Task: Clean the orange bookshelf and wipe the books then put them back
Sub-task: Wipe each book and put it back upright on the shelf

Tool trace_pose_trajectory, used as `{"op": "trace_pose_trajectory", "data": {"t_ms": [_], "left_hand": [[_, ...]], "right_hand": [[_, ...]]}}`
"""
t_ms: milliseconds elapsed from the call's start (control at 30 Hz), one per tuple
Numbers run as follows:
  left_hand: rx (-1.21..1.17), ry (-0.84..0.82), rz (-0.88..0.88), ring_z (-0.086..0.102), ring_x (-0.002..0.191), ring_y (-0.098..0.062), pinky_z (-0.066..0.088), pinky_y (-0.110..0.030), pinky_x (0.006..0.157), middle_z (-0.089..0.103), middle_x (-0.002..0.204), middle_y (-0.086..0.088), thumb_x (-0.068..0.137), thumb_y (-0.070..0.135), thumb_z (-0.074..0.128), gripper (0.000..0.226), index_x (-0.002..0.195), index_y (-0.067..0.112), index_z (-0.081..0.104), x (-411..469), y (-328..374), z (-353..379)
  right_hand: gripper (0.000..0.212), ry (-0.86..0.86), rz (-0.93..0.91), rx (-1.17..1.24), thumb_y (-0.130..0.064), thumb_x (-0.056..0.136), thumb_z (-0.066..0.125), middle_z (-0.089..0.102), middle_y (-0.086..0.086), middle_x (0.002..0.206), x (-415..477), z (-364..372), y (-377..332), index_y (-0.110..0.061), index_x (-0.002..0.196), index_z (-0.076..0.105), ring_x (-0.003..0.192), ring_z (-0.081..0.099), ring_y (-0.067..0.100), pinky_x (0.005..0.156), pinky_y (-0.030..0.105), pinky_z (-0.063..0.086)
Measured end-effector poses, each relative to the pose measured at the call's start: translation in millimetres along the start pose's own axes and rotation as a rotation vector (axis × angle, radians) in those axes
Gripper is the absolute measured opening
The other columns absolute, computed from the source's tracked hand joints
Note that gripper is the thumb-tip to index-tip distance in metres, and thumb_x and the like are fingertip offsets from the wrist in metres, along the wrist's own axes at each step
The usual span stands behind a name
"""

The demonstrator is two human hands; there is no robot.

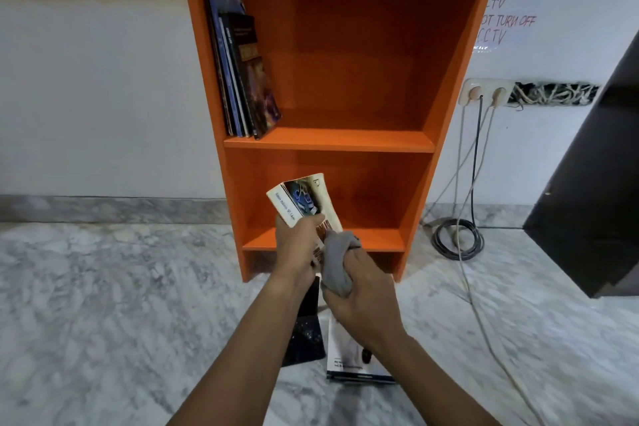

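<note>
The orange bookshelf (pixel 328 140) stands against the white wall. Several books (pixel 242 69) lean against the left side of its middle shelf. My left hand (pixel 297 245) grips a cream paperback book (pixel 304 201) by its lower part, held upright in front of the bottom shelf. My right hand (pixel 359 290) holds a bunched grey cloth (pixel 337 263) pressed against the lower cover of that book. On the floor under my arms lie a black book (pixel 307 328) and a white book (pixel 349 356).
Marble floor (pixel 103 304) spreads all around. Cables run from a wall socket (pixel 485 92) down to a coil (pixel 456 239) right of the shelf. A dark cabinet (pixel 594 201) juts in at the right.
</note>
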State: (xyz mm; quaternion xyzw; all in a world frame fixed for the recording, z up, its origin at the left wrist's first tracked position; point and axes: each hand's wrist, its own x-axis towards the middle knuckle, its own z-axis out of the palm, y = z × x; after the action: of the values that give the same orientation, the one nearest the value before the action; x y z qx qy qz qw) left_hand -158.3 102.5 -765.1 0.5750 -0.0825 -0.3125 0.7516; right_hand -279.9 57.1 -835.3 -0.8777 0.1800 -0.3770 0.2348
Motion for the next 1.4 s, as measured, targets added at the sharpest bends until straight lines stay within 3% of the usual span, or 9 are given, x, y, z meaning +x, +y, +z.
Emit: {"op": "trace_pose_trajectory", "data": {"t_ms": [133, 233, 400, 500, 633, 800, 933, 1233, 1400], "left_hand": [[-0.06, -0.133, -0.059, 0.065, 0.064, -0.022, 0.054, -0.033, 0.054, 0.066, 0.073, -0.009, 0.077, 0.002, 0.06, 0.009, 0.083, 0.003, 0.066, -3, 11, -4], [-0.124, -0.291, -0.097, 0.061, 0.052, -0.019, 0.052, -0.028, 0.05, 0.061, 0.06, -0.005, 0.089, 0.006, 0.05, 0.014, 0.077, 0.006, 0.058, -12, 23, -1], [0.015, -0.52, -0.111, 0.063, 0.067, -0.027, 0.051, -0.04, 0.078, 0.066, 0.07, -0.01, 0.086, 0.01, 0.051, 0.016, 0.073, 0.008, 0.062, -27, 35, 1], [-0.025, -0.616, -0.131, 0.062, 0.084, -0.034, 0.049, -0.049, 0.093, 0.067, 0.083, -0.015, 0.076, 0.011, 0.053, 0.02, 0.092, 0.002, 0.062, -30, 43, -4], [-0.049, -0.637, -0.108, 0.063, 0.073, -0.032, 0.053, -0.043, 0.078, 0.063, 0.073, -0.013, 0.07, 0.009, 0.051, 0.013, 0.082, 0.004, 0.053, -28, 46, -15], [0.309, -0.545, -0.059, 0.07, 0.089, -0.038, 0.053, -0.053, 0.095, 0.07, 0.093, -0.014, 0.083, 0.033, 0.066, 0.022, 0.092, 0.013, 0.066, -7, 36, -31], [0.5, -0.59, -0.034, 0.071, 0.108, -0.033, 0.054, -0.056, 0.098, 0.072, 0.119, -0.013, 0.09, 0.009, 0.071, 0.039, 0.127, 0.017, 0.059, 6, 25, -57], [0.359, -0.312, 0.392, 0.07, 0.11, -0.027, 0.06, -0.047, 0.088, 0.075, 0.112, -0.009, 0.085, 0.0, 0.076, 0.031, 0.113, 0.01, 0.068, 42, 70, -51], [0.401, -0.126, 0.551, 0.073, 0.1, -0.019, 0.062, -0.048, 0.084, 0.073, 0.107, -0.002, 0.085, 0.008, 0.077, 0.026, 0.107, 0.016, 0.065, 95, 139, -19]], "right_hand": [[0.032, -0.059, -0.036, 0.217, -0.031, 0.095, 0.058, 0.054, -0.004, 0.124, 16, -6, -14, -0.031, 0.127, 0.057, 0.111, 0.056, 0.014, 0.085, 0.035, 0.05], [0.046, 0.039, 0.013, 0.292, -0.027, 0.099, 0.054, 0.052, -0.005, 0.136, 36, -21, -18, -0.059, 0.13, 0.041, 0.126, 0.052, 0.017, 0.102, 0.036, 0.046], [0.028, 0.132, 0.376, 0.541, -0.036, 0.1, 0.06, 0.068, 0.006, 0.096, 69, -54, -15, -0.026, 0.122, 0.045, 0.071, 0.072, 0.017, 0.062, 0.039, 0.062], [0.034, -0.008, 0.505, 0.788, -0.038, 0.092, 0.069, 0.076, 0.012, 0.093, 84, -86, -7, -0.019, 0.118, 0.061, 0.079, 0.075, 0.028, 0.068, 0.037, 0.063], [0.035, -0.133, 0.502, 1.06, -0.021, 0.083, 0.079, 0.075, 0.023, 0.11, 81, -108, 8, -0.014, 0.116, 0.072, 0.097, 0.073, 0.04, 0.087, 0.052, 0.06], [0.038, 0.116, 0.351, 0.882, -0.017, 0.078, 0.084, 0.077, 0.019, 0.104, 79, -90, 0, -0.005, 0.112, 0.072, 0.094, 0.075, 0.037, 0.083, 0.051, 0.062], [0.033, 0.144, 0.293, 0.804, -0.014, 0.08, 0.082, 0.078, 0.017, 0.098, 91, -88, -1, -0.002, 0.109, 0.072, 0.09, 0.076, 0.035, 0.078, 0.048, 0.063], [0.031, 0.1, 0.187, 0.669, -0.019, 0.085, 0.08, 0.077, 0.015, 0.093, 204, -84, -28, 0.001, 0.105, 0.069, 0.084, 0.077, 0.029, 0.074, 0.044, 0.063], [0.029, 0.294, 0.117, 0.394, -0.039, 0.084, 0.08, 0.072, -0.011, 0.087, 297, -68, -47, -0.019, 0.099, 0.067, 0.081, 0.071, 0.005, 0.078, 0.037, 0.062]]}}
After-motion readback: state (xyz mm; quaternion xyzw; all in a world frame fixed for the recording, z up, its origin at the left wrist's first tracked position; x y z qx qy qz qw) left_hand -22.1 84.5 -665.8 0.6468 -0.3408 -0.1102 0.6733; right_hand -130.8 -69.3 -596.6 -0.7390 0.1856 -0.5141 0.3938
